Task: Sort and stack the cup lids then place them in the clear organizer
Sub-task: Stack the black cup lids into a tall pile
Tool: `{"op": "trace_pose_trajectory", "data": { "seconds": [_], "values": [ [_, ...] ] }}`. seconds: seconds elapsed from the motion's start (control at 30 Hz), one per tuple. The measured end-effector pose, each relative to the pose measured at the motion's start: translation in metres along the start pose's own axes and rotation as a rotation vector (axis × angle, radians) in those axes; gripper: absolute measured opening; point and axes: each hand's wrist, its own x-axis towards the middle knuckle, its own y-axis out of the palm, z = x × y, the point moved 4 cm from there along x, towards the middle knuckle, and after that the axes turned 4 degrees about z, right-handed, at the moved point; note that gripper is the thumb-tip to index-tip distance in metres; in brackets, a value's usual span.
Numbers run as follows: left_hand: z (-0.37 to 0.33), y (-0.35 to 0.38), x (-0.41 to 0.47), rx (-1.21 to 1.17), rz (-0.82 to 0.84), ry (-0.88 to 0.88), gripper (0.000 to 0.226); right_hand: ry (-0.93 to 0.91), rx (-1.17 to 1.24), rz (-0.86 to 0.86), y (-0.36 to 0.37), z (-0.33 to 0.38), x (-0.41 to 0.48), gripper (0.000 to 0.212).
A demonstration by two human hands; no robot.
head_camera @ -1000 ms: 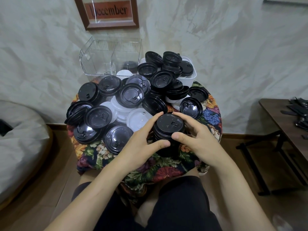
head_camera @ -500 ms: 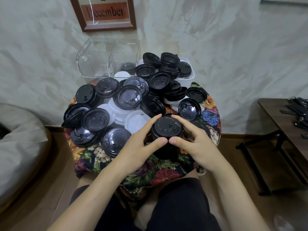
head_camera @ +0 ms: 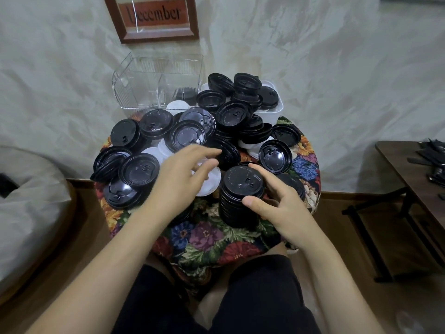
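A tall stack of black cup lids (head_camera: 240, 196) stands near the front of a small round table with a floral cloth (head_camera: 207, 235). My right hand (head_camera: 277, 206) holds the stack, thumb on its front and fingers curled round its right side. My left hand (head_camera: 183, 179) hovers to the left of the stack with fingers spread, over a white lid (head_camera: 209, 183), holding nothing. Loose black lids (head_camera: 142, 169) and white lids cover the rest of the table. The clear organizer (head_camera: 156, 80) sits at the back left, with a few black lids (head_camera: 184, 95) in its right compartment.
A white tub (head_camera: 273, 112) piled with black lids stands at the back right. A grey beanbag (head_camera: 29, 201) lies on the left, and a dark wooden side table (head_camera: 414, 169) on the right. A framed "December" sign (head_camera: 154, 15) hangs on the wall. My knees are under the table edge.
My left hand has let go of the stack and moved up and left over the loose lids. My right hand stays on the stack.
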Motion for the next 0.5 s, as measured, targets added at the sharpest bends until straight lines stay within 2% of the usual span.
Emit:
{"op": "trace_pose_trajectory", "data": {
  "seconds": [0.1, 0.23, 0.37, 0.5],
  "values": [
    [-0.009, 0.001, 0.026, 0.365, 0.108, 0.096, 0.031, 0.004, 0.003, 0.002, 0.0, 0.0, 0.0, 0.072],
    [-0.011, 0.014, 0.046, 0.67, 0.357, 0.028, 0.037, 0.018, 0.007, 0.002, -0.001, -0.002, 0.0, 0.072],
    [-0.01, 0.014, 0.049, 0.724, 0.354, -0.007, 0.026, 0.016, -0.01, 0.004, -0.001, -0.003, 0.0, 0.072],
    [-0.011, 0.009, 0.047, 0.553, 0.273, -0.001, 0.013, 0.01, -0.003, 0.005, -0.001, -0.003, 0.0, 0.072]
  ]
}}
